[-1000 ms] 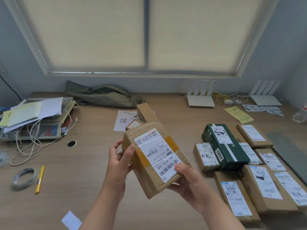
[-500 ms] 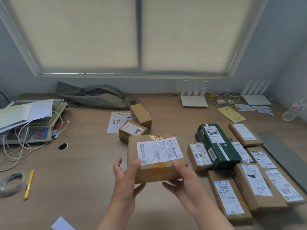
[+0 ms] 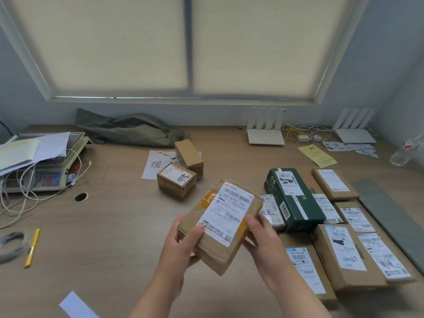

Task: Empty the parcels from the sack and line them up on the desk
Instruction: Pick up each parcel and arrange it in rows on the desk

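Observation:
Both hands hold a brown cardboard parcel [image 3: 221, 222] with a white label above the desk's middle. My left hand [image 3: 181, 249] grips its near left corner, thumb on the label. My right hand [image 3: 266, 244] grips its right edge. The parcel is tilted, its long side running away to the right. The olive sack [image 3: 128, 130] lies flat at the back of the desk [image 3: 103, 226]. Two small brown parcels [image 3: 177, 181] [image 3: 189, 156] sit loose behind the held one. Several labelled parcels, one of them a dark green box [image 3: 292, 198], lie in rows at the right.
A scale [image 3: 43, 175] under papers and white cables stands at the left. A yellow pen [image 3: 32, 247] and a tape roll [image 3: 10, 245] lie near the left edge. Two white routers [image 3: 266, 129] [image 3: 354, 131], a yellow leaflet [image 3: 316, 156] and a grey strip [image 3: 390, 216] are at the back and right.
The parcel has been turned in my hands, from label level and wide to tilted with its long side pointing away right. Both hands shifted their grip and drew slightly nearer.

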A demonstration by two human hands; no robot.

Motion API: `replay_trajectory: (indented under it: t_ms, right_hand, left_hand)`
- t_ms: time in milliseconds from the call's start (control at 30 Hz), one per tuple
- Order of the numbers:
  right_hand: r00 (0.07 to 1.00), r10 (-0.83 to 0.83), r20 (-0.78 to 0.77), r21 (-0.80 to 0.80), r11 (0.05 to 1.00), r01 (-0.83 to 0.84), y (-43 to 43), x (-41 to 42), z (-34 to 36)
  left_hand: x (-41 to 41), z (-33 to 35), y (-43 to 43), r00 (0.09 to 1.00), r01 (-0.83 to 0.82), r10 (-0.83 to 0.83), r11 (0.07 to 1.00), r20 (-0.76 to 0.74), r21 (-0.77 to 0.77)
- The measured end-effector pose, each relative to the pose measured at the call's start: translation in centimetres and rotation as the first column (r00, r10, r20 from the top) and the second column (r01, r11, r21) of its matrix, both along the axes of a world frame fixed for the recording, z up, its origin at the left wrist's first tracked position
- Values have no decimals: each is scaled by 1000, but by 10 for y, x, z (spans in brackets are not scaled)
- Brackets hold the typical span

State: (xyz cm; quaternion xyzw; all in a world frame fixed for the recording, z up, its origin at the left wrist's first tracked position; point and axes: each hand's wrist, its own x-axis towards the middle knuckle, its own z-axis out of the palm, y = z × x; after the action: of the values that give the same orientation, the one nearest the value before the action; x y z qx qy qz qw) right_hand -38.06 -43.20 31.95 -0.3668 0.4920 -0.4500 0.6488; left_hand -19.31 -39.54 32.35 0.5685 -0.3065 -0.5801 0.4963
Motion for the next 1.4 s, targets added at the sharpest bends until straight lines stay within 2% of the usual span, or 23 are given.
replay_trajectory:
  t_ms: [100,167,267,367,467,567,733,1067,1233,1400]
  right_hand:
    - [981,147,-125,-21,988,-151,5,-9,-4]
    - [967,164,-194,-19,985,-171,7,-22,-7]
    - [957,162,-240,17,986,-163,8,-46,-16]
    - [952,161,-260,59,987,-151,11,-60,-25]
    - [936,170,-310,94,985,-148,15,-62,-32]
    - [905,99,-413,104,993,-61,18,-57,-39]
    - [848,62,-526,94,995,-14,20,-59,-48]
    - [804,118,-582,139,989,-44,3,-114,-79]
    - [757,229,-612,206,970,-127,-7,-150,-107]
    - [751,277,-599,228,959,-171,-15,-172,-128]
  left_hand:
    - [-41,-2,7,998,-70,70,997,1,-41]
    - [-59,-7,10,996,-52,56,997,64,-65]
    - [-69,-19,10,987,-7,11,1000,163,-29]
    - [-77,-32,11,980,-38,30,999,196,39]
    - [-83,-39,12,970,-57,50,998,236,22]
    - [-81,-46,9,975,-15,8,999,224,29]
    - [-79,-64,4,972,73,-80,997,219,41]
    - [-130,-112,-8,964,40,-87,982,251,186]
    - [-168,-133,-18,940,-7,-85,963,329,268]
    - [-190,-152,-26,907,-29,-116,942,404,336]
